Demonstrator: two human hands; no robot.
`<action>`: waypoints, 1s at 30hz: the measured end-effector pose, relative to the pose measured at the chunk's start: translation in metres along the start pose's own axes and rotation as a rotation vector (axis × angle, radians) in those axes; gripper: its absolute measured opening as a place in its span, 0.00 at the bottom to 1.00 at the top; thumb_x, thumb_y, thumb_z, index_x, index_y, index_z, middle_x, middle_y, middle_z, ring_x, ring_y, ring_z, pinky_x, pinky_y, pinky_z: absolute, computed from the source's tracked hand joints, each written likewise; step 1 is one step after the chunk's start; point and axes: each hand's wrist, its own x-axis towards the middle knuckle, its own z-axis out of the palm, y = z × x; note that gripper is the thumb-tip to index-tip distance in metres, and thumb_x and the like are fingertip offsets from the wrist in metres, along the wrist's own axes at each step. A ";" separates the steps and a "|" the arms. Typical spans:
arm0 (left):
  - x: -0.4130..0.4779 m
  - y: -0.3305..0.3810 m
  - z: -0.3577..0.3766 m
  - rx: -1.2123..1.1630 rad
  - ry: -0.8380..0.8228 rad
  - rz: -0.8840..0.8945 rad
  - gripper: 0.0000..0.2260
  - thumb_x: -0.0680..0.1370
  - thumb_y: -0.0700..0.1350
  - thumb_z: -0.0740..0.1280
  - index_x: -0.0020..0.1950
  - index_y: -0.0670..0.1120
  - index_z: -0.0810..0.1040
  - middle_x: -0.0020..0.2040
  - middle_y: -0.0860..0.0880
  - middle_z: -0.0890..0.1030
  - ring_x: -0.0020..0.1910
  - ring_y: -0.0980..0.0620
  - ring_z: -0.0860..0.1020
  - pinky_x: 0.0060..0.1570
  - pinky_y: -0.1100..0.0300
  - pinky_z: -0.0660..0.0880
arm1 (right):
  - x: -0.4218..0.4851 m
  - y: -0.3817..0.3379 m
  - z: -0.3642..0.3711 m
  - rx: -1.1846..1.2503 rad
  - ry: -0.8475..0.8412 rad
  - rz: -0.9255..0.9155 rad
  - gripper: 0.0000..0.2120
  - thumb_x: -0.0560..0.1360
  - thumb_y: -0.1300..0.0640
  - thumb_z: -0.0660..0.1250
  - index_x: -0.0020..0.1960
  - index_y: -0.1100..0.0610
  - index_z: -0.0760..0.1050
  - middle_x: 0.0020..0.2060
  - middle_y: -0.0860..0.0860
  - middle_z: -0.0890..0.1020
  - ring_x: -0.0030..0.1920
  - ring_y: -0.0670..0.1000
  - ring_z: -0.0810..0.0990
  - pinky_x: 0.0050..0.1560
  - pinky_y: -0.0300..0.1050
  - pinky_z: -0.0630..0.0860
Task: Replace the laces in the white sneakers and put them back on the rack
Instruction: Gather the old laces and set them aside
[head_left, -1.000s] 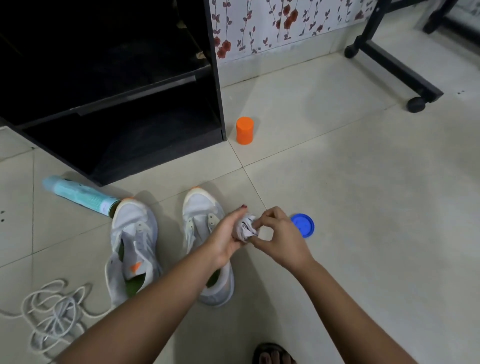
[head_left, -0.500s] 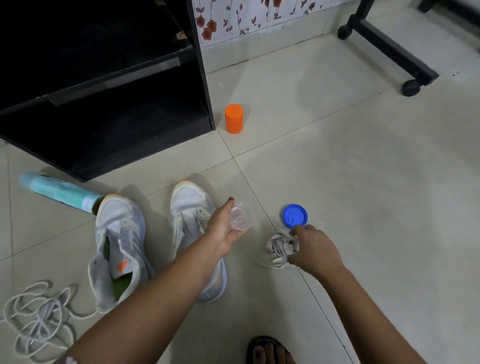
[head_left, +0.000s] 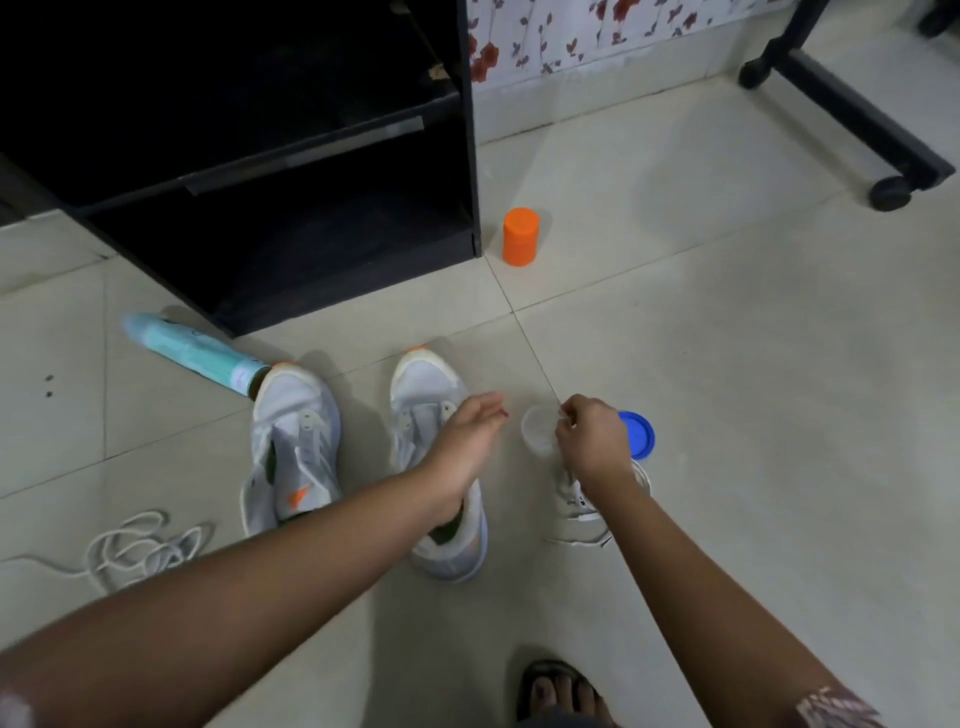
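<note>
Both white sneakers stand on the floor (head_left: 727, 364) in front of the black rack (head_left: 260, 171), toes toward it, eyelets bare. The first sneaker (head_left: 291, 441) touches a teal spray can (head_left: 192, 356) at its toe. The second sneaker (head_left: 423, 387) lies partly under my left forearm. Neither is on the rack.

A loose bundle of laces (head_left: 579, 501), which I judge to be the replacements, lies on the floor under my right wrist. A tangle of other laces (head_left: 140, 545) lies well apart at the far left.

My left hand (head_left: 470, 441) is relaxed, fingers loosely extended, holding nothing, above the second sneaker. My right hand (head_left: 592, 441) has its fingers curled at the rim of a small clear cup (head_left: 537, 431), with a blue lid (head_left: 639, 434) just beyond. I cannot tell whether it pinches the cup, a lace end or nothing.

In my judgement the laces are light and limp and will snag on one another. They should be pinched at a stiff tip and drawn out singly. The sneakers look light, with soft uppers and firmer soles. I would steady each at the midfoot for threading and lift it by the heel collar.
</note>
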 end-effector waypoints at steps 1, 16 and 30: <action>-0.010 0.000 -0.008 0.013 -0.031 -0.019 0.09 0.81 0.40 0.59 0.57 0.48 0.76 0.56 0.47 0.78 0.57 0.50 0.76 0.50 0.64 0.70 | 0.000 -0.001 -0.003 -0.091 -0.029 -0.021 0.12 0.73 0.60 0.62 0.56 0.58 0.77 0.52 0.59 0.80 0.51 0.62 0.78 0.46 0.49 0.74; -0.101 -0.149 -0.261 0.561 0.775 0.207 0.10 0.78 0.38 0.62 0.55 0.51 0.77 0.49 0.54 0.80 0.44 0.56 0.78 0.45 0.59 0.73 | -0.111 -0.241 0.110 -0.363 -0.372 -1.414 0.06 0.68 0.58 0.65 0.43 0.56 0.79 0.41 0.54 0.79 0.48 0.59 0.77 0.50 0.52 0.76; -0.052 -0.195 -0.330 0.437 0.881 -0.327 0.34 0.68 0.48 0.76 0.68 0.39 0.65 0.63 0.37 0.70 0.62 0.37 0.70 0.59 0.53 0.68 | -0.132 -0.292 0.206 -0.939 -0.602 -1.150 0.17 0.79 0.54 0.56 0.65 0.56 0.72 0.63 0.56 0.74 0.64 0.58 0.69 0.61 0.48 0.67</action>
